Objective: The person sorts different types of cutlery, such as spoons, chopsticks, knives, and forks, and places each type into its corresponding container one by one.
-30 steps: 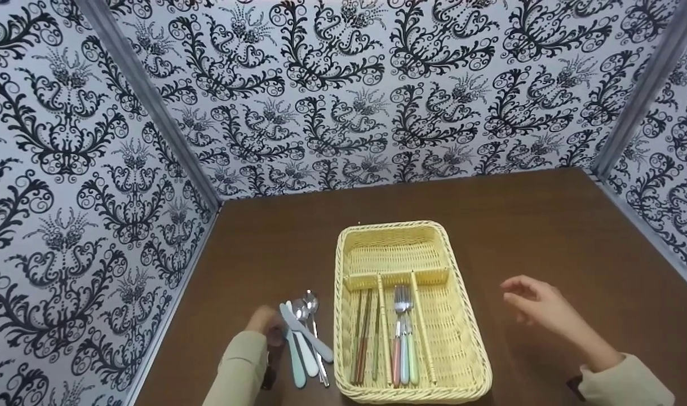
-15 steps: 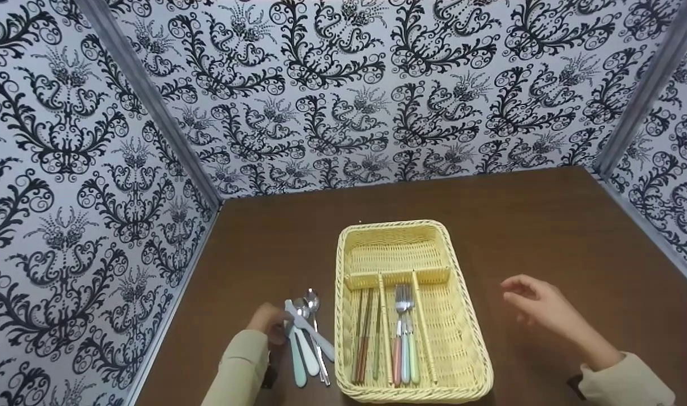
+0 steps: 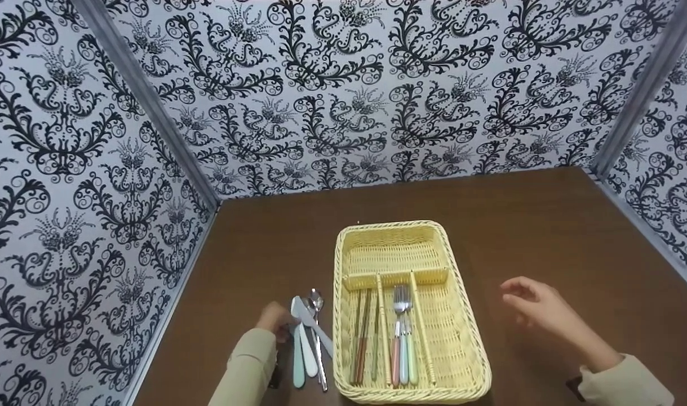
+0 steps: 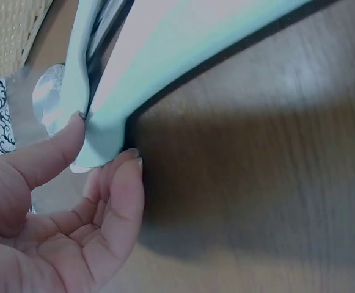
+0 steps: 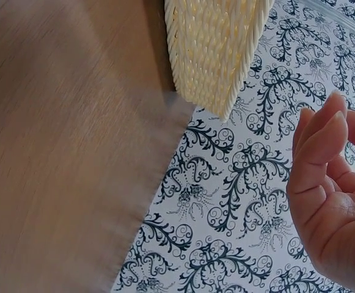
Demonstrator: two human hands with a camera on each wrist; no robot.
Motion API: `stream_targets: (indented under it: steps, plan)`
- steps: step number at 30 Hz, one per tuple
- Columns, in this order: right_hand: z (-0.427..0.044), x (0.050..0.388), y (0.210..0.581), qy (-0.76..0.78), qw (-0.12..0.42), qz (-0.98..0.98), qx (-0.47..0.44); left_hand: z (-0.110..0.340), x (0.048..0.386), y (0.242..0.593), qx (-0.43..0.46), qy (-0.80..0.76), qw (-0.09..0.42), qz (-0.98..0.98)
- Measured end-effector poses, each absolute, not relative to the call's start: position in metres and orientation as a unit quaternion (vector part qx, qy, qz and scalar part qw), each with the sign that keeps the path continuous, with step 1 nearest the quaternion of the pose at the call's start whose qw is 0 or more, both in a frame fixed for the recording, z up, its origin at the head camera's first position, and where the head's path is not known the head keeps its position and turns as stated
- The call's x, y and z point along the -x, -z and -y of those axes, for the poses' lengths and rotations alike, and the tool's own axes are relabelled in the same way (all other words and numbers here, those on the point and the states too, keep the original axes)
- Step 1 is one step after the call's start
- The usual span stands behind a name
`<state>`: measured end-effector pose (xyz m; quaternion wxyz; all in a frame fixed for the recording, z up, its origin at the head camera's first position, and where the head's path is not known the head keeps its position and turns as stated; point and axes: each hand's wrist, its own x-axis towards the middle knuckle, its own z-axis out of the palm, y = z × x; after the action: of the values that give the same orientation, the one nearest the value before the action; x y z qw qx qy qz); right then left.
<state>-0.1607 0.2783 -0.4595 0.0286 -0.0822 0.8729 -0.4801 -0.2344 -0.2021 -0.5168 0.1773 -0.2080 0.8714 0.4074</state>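
In the head view, my left hand (image 3: 275,319) is at the upper end of a mint-green knife (image 3: 298,361). Its thumb and curled fingers lie on either side of that knife's blade tip (image 4: 104,143) in the left wrist view, pinching it. A white knife (image 3: 309,355) lies alongside, and a grey-blue knife (image 3: 316,327) slants across on top. Metal spoons (image 3: 317,301) lie partly under the knives. My right hand (image 3: 537,304) hangs right of the basket, fingers loosely curled, holding nothing; the right wrist view shows the hand (image 5: 330,195) empty too.
A pale yellow woven basket (image 3: 468,316) stands just right of the loose cutlery. Chopsticks (image 3: 363,344) lie in its left compartment and forks (image 3: 402,338) with coloured handles in the middle one. Patterned walls (image 3: 343,113) rise behind and beside the brown table (image 3: 264,237).
My left hand has shifted slightly to the right. The upper end of the grey-blue knife has moved right, now covering more of one spoon. My right hand has stayed in place.
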Motion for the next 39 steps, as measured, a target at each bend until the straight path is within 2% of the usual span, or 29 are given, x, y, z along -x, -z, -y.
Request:
stream_targets:
  steps: [10,17,25,31,39]
  plan:
    - [-0.276,0.161,0.459,0.479,0.024,-0.873,0.086,0.206,0.234,0.517,0.218,-0.418,0.176,-0.864]
    - [-0.276,0.16,0.457,0.471,0.025,-0.877,0.086,0.212,0.234,0.514,0.216,-0.439,0.194,-0.85]
    - [-0.276,0.159,0.456,0.476,0.015,-0.875,0.092,0.221,0.237,0.504,0.205,-0.471,0.187,-0.837]
    - [-0.274,0.16,0.455,0.476,0.017,-0.874,0.09,0.224,0.234,0.51,0.203,-0.473,0.165,-0.841]
    - [-0.273,0.159,0.457,0.479,0.022,-0.872,0.095,0.224,0.227,0.525,0.209,-0.433,0.105,-0.87]
